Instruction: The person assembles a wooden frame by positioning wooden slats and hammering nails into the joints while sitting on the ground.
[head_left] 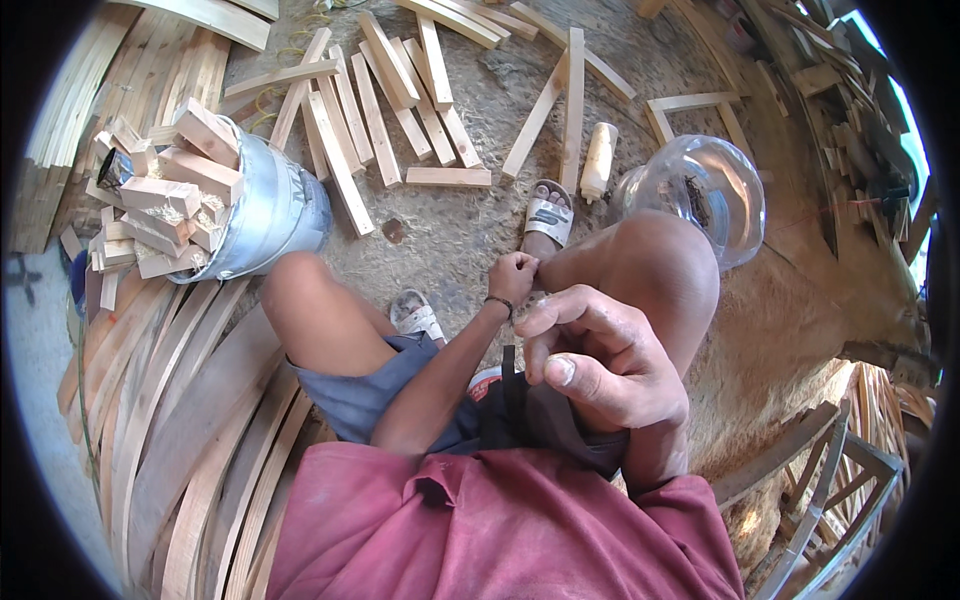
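Observation:
My left hand [513,276], with a dark band at its wrist, is closed beside my right shin, just above the sandal [549,221]. Whatever its fingers hold, if anything, is hidden. Much closer to the camera, my right hand [605,355] is raised in front of my right knee. Its fingers are bent and apart from the thumb, and nothing shows between them. Past my feet, loose wooden sticks [370,120] lie on the ground. A pale plastic bottle [599,162] lies beyond the right sandal, near a clear plastic container [715,200] with dark bits inside.
A whitish bucket [270,215] packed with short wood offcuts [160,205] stands at the left. Long planks [190,420] lie stacked below it. More boards [150,90] fill the far left. A frame [840,500] stands at the lower right, and wood scraps [850,140] line the right side.

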